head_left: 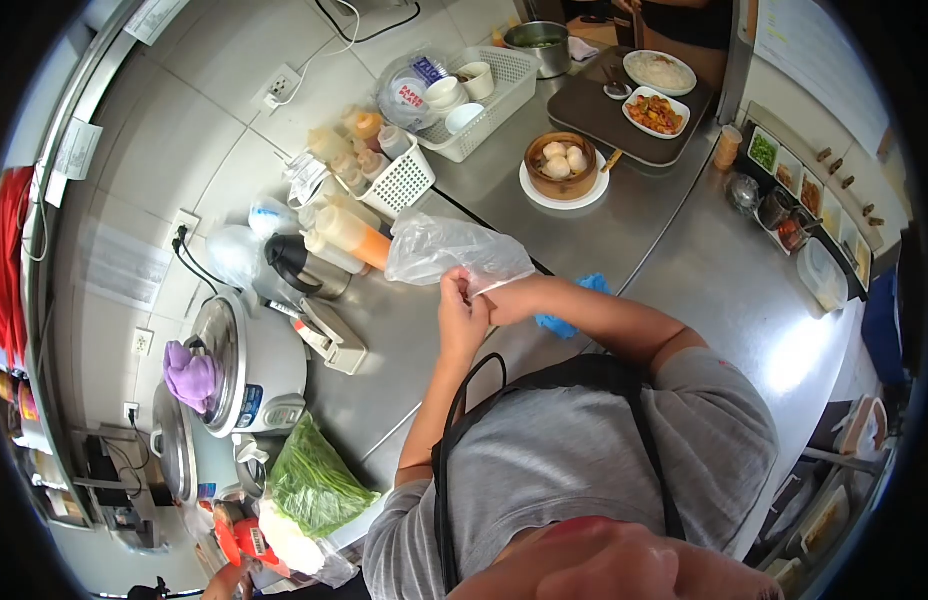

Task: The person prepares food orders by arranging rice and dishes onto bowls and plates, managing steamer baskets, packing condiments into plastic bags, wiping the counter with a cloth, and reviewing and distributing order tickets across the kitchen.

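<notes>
The clear plastic bag (454,248) is above the worktop (624,235), beside squeeze bottles (352,235) near its wall-side edge. The left hand (464,312) pinches it, fingers closed; the right hand's (501,300) grip is obscured. Film likely light, limp, slippery; grasp at the rim.

bright glare on counter (729,295), dark fisheye edges

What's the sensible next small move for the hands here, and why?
Probably spread the bunched edge of the clear plastic bag with the left hand: its fingers are curled at that edge, close against the right hand, and the film beyond them looks loose and crumpled. I can't tell whether the right hand is inside, so I'd go gently.
</notes>
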`<state>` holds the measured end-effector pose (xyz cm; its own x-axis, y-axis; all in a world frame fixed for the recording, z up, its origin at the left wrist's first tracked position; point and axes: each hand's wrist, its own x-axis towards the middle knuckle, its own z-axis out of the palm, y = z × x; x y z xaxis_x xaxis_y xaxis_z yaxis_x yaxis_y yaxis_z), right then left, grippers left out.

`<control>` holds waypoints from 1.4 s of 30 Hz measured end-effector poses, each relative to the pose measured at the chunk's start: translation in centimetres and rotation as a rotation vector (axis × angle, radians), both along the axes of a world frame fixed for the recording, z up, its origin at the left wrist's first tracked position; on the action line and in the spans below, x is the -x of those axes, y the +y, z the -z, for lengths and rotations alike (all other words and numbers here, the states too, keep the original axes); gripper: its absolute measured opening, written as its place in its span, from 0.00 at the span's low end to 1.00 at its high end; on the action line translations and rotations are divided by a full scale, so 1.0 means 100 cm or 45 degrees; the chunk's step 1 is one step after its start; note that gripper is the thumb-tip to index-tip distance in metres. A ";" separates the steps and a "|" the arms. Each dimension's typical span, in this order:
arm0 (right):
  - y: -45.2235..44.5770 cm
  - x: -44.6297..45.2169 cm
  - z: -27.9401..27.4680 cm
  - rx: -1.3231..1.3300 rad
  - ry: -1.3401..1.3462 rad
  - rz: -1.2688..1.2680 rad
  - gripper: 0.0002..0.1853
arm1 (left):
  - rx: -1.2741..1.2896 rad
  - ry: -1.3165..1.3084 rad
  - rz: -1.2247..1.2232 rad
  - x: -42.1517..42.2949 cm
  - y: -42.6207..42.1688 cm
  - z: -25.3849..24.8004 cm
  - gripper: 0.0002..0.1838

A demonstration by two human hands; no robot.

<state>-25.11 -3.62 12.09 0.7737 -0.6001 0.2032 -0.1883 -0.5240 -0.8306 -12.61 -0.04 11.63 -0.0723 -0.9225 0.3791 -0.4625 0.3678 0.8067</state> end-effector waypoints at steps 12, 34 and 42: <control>-0.023 -0.022 0.040 -1.224 -0.865 0.469 0.07 | -0.361 0.661 0.147 0.017 0.016 0.033 0.03; 0.005 -0.050 0.023 -0.231 -0.218 0.214 0.08 | -0.557 0.830 0.180 -0.034 0.008 0.005 0.05; 0.011 -0.067 0.007 -0.191 0.171 0.176 0.08 | -0.444 0.739 0.009 -0.064 0.005 0.027 0.04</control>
<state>-18.43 -2.53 11.40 0.6960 -0.7180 0.0049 -0.3637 -0.3584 -0.8598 -6.17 0.43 8.93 0.0465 -0.9982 0.0384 0.0832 0.0422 0.9956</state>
